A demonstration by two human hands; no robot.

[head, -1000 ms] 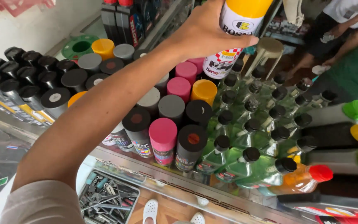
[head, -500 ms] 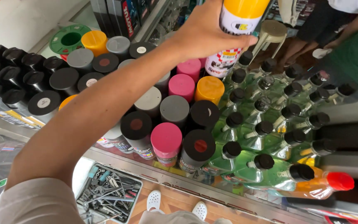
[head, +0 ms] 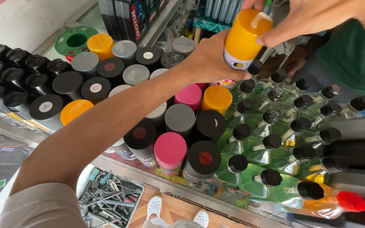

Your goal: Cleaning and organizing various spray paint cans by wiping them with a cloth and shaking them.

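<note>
Now the left hand (head: 208, 59) is wrapped tight round the body of a yellow-capped spray can (head: 243, 40), lifted above the rows of cans (pink, grey and black lids) on the glass counter (head: 182, 190). Meanwhile the right hand (head: 305, 19) pinches the yellow cap with its fingertips, above the green bottles (head: 250, 156).

Tightly packed coloured-capped spray cans (head: 170, 147) and black-capped green glass bottles (head: 271, 143) leave no gaps; only the air above them is free.
</note>
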